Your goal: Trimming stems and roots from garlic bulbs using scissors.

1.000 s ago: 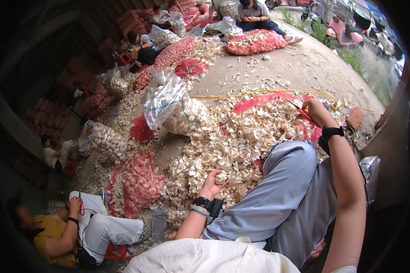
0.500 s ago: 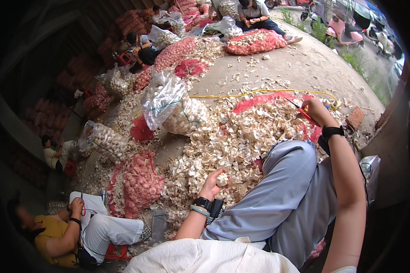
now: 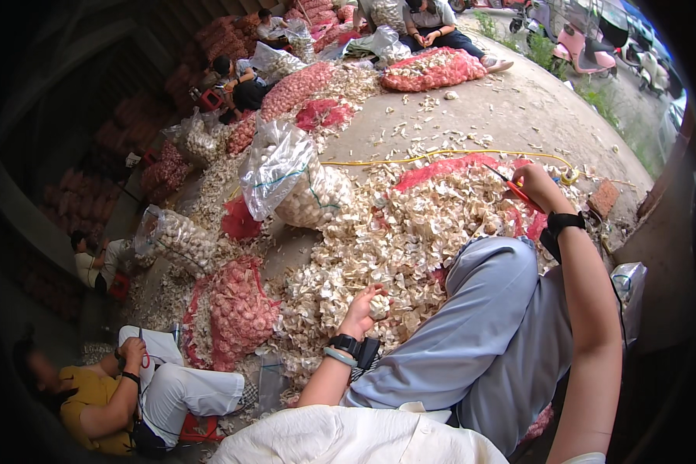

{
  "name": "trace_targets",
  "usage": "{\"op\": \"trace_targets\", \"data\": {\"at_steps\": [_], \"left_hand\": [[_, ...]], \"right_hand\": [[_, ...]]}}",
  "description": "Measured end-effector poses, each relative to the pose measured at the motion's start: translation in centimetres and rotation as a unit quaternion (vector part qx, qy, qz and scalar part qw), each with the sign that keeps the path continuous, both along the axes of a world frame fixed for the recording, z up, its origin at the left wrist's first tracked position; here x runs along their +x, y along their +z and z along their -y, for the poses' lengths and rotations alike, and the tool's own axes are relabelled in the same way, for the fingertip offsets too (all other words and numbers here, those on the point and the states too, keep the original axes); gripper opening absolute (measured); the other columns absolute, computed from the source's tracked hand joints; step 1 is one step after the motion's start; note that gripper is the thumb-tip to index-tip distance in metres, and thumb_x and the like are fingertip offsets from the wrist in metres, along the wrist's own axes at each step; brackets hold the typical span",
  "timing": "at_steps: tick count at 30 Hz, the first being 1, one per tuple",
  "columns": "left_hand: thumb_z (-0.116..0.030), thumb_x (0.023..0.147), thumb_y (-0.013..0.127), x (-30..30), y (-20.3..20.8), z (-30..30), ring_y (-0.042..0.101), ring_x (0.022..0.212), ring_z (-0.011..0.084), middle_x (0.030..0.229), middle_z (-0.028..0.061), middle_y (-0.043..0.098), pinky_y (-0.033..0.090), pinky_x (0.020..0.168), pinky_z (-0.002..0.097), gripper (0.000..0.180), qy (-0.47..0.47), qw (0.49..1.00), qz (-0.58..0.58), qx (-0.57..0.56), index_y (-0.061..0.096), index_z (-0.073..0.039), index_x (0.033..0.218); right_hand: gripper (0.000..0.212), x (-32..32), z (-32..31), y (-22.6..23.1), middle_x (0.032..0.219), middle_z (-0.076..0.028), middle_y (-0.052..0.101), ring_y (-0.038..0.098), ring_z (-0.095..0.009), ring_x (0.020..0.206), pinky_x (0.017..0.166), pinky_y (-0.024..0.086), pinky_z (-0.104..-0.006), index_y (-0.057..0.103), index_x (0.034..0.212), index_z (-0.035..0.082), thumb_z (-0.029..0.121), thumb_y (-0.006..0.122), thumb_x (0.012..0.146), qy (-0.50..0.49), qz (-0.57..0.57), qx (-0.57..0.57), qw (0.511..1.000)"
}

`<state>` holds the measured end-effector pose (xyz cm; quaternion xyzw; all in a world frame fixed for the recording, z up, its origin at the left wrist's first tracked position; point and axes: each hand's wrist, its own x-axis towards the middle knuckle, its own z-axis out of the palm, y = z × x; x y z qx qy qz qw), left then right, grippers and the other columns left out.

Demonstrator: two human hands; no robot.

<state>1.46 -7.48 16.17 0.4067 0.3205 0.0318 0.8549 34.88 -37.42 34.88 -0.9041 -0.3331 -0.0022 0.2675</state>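
Observation:
In my left hand (image 3: 359,312) sits a pale garlic bulb (image 3: 379,308), held in the curled fingers above the heap. My right hand (image 3: 540,188) grips red-handled scissors (image 3: 518,192) beyond my right knee, their dark blades pointing up and to the left. Whether the blades are parted is too small to tell. Below both hands spreads a large heap of dry garlic skins (image 3: 387,251). Just past the heap stands a clear plastic bag full of trimmed garlic bulbs (image 3: 309,197).
A red mesh sack of garlic (image 3: 240,313) lies left of the heap. A yellow cord (image 3: 441,155) runs along its far side, near a brick (image 3: 603,199). At lower left a co-worker in yellow (image 3: 100,402) sits holding scissors. Other people sit among sacks farther off.
The garlic bulb in my left hand has turned slightly as the fingers shifted. My right hand with the scissors has hardly moved.

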Motion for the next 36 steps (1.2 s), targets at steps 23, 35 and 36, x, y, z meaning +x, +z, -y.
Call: {"op": "trace_targets", "data": {"at_steps": [23,35,36], "left_hand": [[-0.033,0.084,0.06,0.6,2.3,0.4,0.055,0.09,0.0338,0.113,0.0198,0.044,0.053,0.075,0.0426,0.053,0.123,0.988,-0.037,-0.091,0.039,0.0,0.12],[-0.042,0.089,0.046,0.1,1.2,-0.3,0.055,0.086,0.0327,0.091,0.0166,0.054,0.052,0.075,0.0449,0.047,0.194,0.967,0.044,-0.159,0.046,0.002,0.109],[-0.039,0.09,0.046,0.3,1.1,-0.3,0.055,0.086,0.033,0.089,0.0164,0.054,0.052,0.076,0.0449,0.045,0.212,0.962,0.045,-0.167,0.046,0.003,0.107]], "right_hand": [[0.036,-0.3,-0.3,0.0,0.076,-0.021,0.062,0.061,-0.033,0.074,0.068,0.047,-0.0365,0.066,0.079,-0.001,0.025,0.08,0.058,0.004,-0.023,-0.006,1.0],[0.03,-4.1,-4.0,3.2,0.076,-0.022,0.061,0.059,-0.039,0.074,0.065,0.046,-0.0414,0.063,0.087,0.004,0.025,0.074,0.07,0.058,0.047,0.088,0.993],[0.027,-4.8,-4.2,3.6,0.077,-0.022,0.06,0.058,-0.039,0.074,0.065,0.046,-0.0419,0.062,0.087,0.003,0.023,0.072,0.071,0.072,0.057,0.095,0.991]]}}
